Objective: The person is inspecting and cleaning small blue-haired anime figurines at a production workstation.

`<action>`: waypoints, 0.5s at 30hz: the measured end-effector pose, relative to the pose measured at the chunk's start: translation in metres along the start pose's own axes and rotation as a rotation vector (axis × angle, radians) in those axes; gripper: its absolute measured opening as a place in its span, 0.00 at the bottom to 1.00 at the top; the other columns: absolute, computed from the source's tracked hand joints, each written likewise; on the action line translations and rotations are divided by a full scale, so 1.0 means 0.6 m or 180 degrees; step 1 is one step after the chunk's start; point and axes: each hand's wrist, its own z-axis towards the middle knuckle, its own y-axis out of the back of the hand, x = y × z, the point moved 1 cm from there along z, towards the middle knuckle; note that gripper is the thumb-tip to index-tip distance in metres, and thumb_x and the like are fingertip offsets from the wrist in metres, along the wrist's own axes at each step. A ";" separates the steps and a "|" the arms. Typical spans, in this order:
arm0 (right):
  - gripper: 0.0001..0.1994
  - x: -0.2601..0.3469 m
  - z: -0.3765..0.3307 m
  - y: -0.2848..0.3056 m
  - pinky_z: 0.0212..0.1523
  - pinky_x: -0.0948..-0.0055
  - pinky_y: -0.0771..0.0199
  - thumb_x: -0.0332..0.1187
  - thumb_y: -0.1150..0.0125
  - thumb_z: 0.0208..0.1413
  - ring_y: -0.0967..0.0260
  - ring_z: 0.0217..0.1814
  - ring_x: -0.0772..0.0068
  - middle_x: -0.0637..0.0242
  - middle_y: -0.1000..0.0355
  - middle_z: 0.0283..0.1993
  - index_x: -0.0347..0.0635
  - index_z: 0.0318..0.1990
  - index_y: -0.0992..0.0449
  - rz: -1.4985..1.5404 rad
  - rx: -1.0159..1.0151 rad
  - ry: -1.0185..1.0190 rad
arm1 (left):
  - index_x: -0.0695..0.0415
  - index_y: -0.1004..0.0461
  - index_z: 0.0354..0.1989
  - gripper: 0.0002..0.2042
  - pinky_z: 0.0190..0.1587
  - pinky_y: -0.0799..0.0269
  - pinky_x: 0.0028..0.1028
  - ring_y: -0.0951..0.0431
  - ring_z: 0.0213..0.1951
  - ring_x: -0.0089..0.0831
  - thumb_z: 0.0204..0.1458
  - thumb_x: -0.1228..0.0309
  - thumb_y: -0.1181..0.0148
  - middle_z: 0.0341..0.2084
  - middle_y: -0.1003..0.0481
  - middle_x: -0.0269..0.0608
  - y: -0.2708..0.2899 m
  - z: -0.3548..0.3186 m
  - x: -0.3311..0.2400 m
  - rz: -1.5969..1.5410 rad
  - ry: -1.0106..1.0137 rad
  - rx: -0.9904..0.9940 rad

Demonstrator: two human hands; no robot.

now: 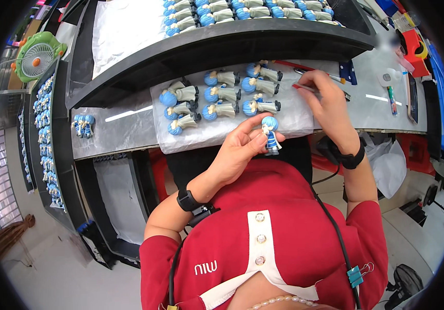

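Note:
My left hand (242, 144) is closed around a small blue-haired figurine (270, 135) in a blue outfit, held upright at the table's front edge. Past it, my right hand (327, 101) hovers over the brushes and tools, thumb and forefinger curled close together. Whatever lies between those fingertips is too small to make out. A red-handled brush (299, 65) lies just beyond the right fingers. Several blue-haired figurines in pale coats (222, 94) lie in loose columns on a white sheet (173, 142), left of my right hand.
A black tray (222, 54) full of similar figurines stands along the far side. Two blue figurines (83, 126) sit at the table's left end. Further left are another figurine tray (61, 150) and a green fan (38, 57). A phone (412, 98) rests at right.

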 end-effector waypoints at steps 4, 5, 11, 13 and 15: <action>0.07 0.018 -0.018 0.012 0.39 0.78 0.33 0.23 0.43 0.51 0.32 0.37 0.74 0.66 0.31 0.33 0.36 0.38 0.31 0.1011 -0.0132 -0.0446 | 0.60 0.47 0.63 0.28 0.49 0.33 0.23 0.26 0.45 0.25 0.57 0.65 0.46 0.45 0.27 0.47 0.002 0.001 0.000 0.0027 0.0053 -0.0035; 0.07 0.024 -0.025 0.010 0.39 0.78 0.33 0.23 0.43 0.51 0.32 0.37 0.74 0.66 0.31 0.33 0.36 0.38 0.31 0.1019 -0.0119 -0.0452 | 0.60 0.47 0.63 0.28 0.50 0.33 0.24 0.26 0.45 0.26 0.57 0.65 0.46 0.45 0.27 0.47 0.002 0.001 0.001 0.0025 0.0052 -0.0023; 0.07 0.053 -0.047 -0.012 0.39 0.81 0.31 0.25 0.39 0.51 0.34 0.41 0.83 0.71 0.31 0.37 0.37 0.37 0.30 0.2504 0.1034 -0.0965 | 0.61 0.47 0.63 0.28 0.51 0.32 0.27 0.26 0.46 0.27 0.57 0.65 0.45 0.46 0.27 0.45 0.000 0.004 0.006 0.0028 -0.0004 -0.0105; 0.09 0.051 -0.046 -0.013 0.38 0.80 0.30 0.24 0.37 0.49 0.32 0.39 0.81 0.69 0.31 0.36 0.37 0.38 0.29 0.2340 0.1071 -0.0918 | 0.61 0.46 0.63 0.28 0.52 0.32 0.27 0.26 0.46 0.27 0.57 0.65 0.45 0.46 0.27 0.44 -0.002 0.004 0.004 0.0052 0.0036 -0.0130; 0.10 0.058 -0.042 -0.011 0.36 0.79 0.29 0.23 0.37 0.47 0.29 0.36 0.77 0.66 0.29 0.35 0.36 0.39 0.27 0.1880 0.1001 -0.0776 | 0.61 0.46 0.63 0.28 0.52 0.32 0.27 0.26 0.47 0.27 0.56 0.66 0.45 0.46 0.27 0.44 -0.004 0.004 0.003 0.0078 0.0069 -0.0158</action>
